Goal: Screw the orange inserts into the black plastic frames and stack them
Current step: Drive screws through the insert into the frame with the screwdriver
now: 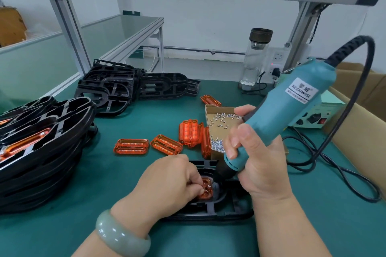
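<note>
In the head view, the left hand (167,179) lay curled over a black frame (211,210) on the green surface (104,225), its fingertips pinching at the orange insert (205,189) seated in the frame's opening. The right hand (257,158) was wrapped around a teal electric screwdriver (292,106), which was tilted with its tip down beside the insert. Loose inserts (131,146) lay just beyond, next to a cardboard box of screws (219,123). A stack of fitted frames (41,148) stood at the left, and a pile of empty frames (117,87) lay further back.
</note>
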The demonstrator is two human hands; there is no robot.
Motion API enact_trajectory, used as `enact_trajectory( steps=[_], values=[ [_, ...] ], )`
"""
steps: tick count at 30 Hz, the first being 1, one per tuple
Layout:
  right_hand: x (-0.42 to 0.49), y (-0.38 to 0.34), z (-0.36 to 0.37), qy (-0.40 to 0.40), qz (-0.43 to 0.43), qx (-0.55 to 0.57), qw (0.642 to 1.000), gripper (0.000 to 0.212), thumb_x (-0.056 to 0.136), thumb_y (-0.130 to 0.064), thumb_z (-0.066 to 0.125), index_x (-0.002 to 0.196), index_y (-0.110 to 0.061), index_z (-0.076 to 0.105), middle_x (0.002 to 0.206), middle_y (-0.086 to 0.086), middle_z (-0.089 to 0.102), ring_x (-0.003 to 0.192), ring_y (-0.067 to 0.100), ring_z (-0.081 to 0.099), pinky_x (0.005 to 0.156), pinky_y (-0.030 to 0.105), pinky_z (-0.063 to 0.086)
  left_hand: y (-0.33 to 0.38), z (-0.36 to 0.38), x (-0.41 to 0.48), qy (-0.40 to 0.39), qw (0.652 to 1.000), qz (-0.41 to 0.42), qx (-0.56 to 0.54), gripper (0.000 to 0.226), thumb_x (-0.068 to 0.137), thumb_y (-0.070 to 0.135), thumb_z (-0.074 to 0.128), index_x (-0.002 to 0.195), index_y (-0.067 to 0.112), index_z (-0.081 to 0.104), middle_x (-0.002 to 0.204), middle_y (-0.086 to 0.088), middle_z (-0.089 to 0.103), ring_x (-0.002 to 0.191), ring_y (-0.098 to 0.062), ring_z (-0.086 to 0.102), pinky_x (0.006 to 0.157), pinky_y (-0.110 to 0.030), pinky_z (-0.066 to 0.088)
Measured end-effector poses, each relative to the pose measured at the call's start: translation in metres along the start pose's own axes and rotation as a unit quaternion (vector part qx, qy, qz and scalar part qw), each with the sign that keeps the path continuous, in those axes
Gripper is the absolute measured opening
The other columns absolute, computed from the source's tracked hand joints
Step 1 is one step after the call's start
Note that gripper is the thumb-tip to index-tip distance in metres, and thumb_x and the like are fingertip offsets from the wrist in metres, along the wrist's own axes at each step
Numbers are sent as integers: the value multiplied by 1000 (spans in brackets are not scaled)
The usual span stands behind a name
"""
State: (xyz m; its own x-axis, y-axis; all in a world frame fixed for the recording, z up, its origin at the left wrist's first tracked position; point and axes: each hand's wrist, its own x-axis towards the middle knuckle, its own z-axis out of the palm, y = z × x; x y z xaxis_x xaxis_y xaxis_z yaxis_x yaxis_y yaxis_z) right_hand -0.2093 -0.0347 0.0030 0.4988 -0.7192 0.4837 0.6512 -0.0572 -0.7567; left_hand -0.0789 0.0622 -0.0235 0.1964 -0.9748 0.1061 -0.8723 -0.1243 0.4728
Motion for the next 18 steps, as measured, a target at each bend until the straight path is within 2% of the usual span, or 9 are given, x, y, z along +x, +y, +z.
enact_trajectory(
  steps=[5, 9, 13, 15, 18],
  values=[
    [0, -1, 3, -2, -7, 12, 1000, 33, 69, -34, 82, 95, -22, 65, 56, -4, 50, 44, 11, 47, 51, 20, 42, -2, 0, 0, -8, 1000, 9, -21, 13, 79, 41, 69, 90, 35, 73, 73, 18, 48, 79, -6, 51, 74, -27, 47],
    [-3, -3, 3, -10, -25, 2, 1000, 22, 76, -18, 62, 98, -17, 62, 57, -4, 51, 43, 12, 46, 52, 21, 41, -3, 1, 0, -7, 1000, 11, -12, 14, 81, 41, 68, 93, 36, 72, 78, 16, 49, 79, -4, 50, 74, -26, 45],
    [-3, -6, 5, -32, -24, 44, 998, 23, 76, -15, 62, 98, -21, 63, 56, -7, 53, 45, 9, 48, 54, 20, 42, -4, 1, -1, -8, 1000, 16, -3, 15, 81, 42, 66, 94, 37, 71, 78, 16, 47, 78, -5, 48, 74, -28, 44],
    [-2, -6, 6, -12, -12, 64, 998, 28, 74, -17, 69, 100, -16, 59, 56, -6, 52, 45, 8, 48, 53, 20, 42, -5, 1, -1, -9, 1000, 18, 2, 15, 81, 43, 66, 93, 36, 70, 78, 15, 46, 77, -5, 47, 73, -27, 43],
    [0, -3, 5, 51, 11, 97, 994, 23, 75, -11, 63, 97, -13, 55, 54, -4, 48, 43, 9, 46, 51, 19, 41, -6, 1, -1, -7, 1000, 26, 0, 13, 81, 43, 66, 91, 35, 69, 76, 13, 46, 74, -6, 47, 70, -28, 43]
  ],
)
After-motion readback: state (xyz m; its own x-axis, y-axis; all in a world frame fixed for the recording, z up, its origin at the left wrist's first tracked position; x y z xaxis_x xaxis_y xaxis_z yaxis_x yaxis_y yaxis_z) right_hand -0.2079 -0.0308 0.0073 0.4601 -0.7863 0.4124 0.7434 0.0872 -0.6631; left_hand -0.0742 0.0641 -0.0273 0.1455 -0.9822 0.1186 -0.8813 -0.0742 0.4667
